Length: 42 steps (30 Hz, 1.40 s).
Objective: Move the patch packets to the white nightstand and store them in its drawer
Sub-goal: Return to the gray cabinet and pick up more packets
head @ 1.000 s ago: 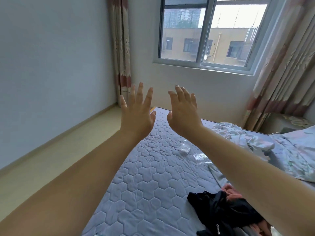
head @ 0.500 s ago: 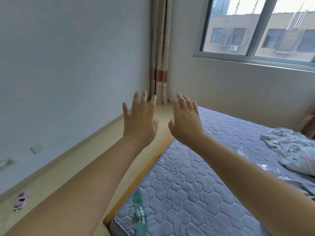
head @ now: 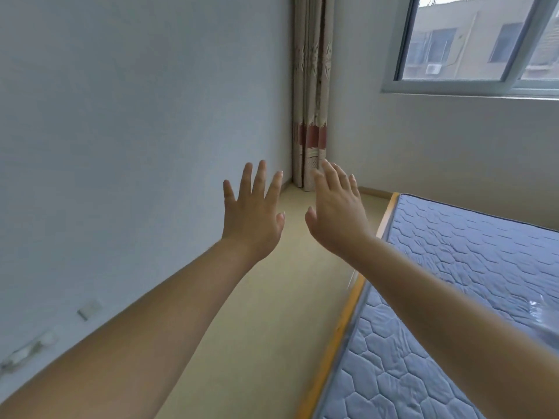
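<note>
Patch packets and white nightstand: out of frame, whereabouts couldn't be told. Only a crinkly clear plastic scrap point(head: 541, 311) lay on the mattress at the right edge, glossy, partly cut off, contents unreadable.

Left hand point(head: 252, 217) raised in mid-air, back toward camera, fingers spread wide and straight, thumb out to the inner side; held nothing. Right hand point(head: 335, 216) beside it, same height, apart from the left with a narrow gap, fingers extended and closer together, slightly blurred, tilted inward; also held nothing. Both bare forearms stretched forward from the bottom corners, converging toward the room corner.

Mattress point(head: 453, 297) on the right: blue-grey quilted fabric, stitched hexagon pattern, soft puffy cells, piped edge. Sat on a bed frame point(head: 341, 328) with an orange-yellow wooden rail along its left side. Floor point(head: 272, 328) between wall and bed: smooth pale yellow-beige, matte. Left wall point(head: 136, 131) plain pale blue-white, flat; small rectangular wall plate point(head: 89, 309) low down, another blurred fitting nearer the bottom-left corner. Curtain point(head: 311, 101) hung in the corner, beige patterned cloth in vertical folds with a red-brown band low down, reaching the floor. Window point(head: 484, 43) upper right, grey-white frame, glass panes, building facade outside.
</note>
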Each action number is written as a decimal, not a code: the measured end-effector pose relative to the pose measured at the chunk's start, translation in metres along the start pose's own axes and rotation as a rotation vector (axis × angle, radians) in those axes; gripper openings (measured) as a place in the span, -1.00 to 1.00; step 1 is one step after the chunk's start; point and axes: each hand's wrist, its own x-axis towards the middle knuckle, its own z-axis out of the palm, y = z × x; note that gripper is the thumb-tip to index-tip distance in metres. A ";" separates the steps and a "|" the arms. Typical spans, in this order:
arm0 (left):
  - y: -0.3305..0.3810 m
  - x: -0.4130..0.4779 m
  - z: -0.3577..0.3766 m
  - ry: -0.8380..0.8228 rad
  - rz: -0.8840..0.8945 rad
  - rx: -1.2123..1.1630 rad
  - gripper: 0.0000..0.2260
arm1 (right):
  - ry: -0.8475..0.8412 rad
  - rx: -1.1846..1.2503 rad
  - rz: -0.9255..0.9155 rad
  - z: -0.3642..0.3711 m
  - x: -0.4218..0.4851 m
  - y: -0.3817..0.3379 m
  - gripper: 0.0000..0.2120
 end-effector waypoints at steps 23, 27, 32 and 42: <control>-0.221 0.439 0.259 -0.083 0.382 -0.094 -0.38 | -0.055 -0.161 0.407 0.295 0.415 0.007 -0.39; -0.228 0.512 0.283 -0.088 0.427 -0.155 -0.38 | -0.073 -0.215 0.466 0.314 0.469 0.031 -0.40; -0.194 0.583 0.313 -0.083 0.490 -0.277 -0.37 | -0.062 -0.271 0.519 0.325 0.503 0.085 -0.39; -0.054 0.759 0.384 -0.017 0.580 -0.311 -0.38 | 0.063 -0.389 0.533 0.361 0.585 0.290 -0.40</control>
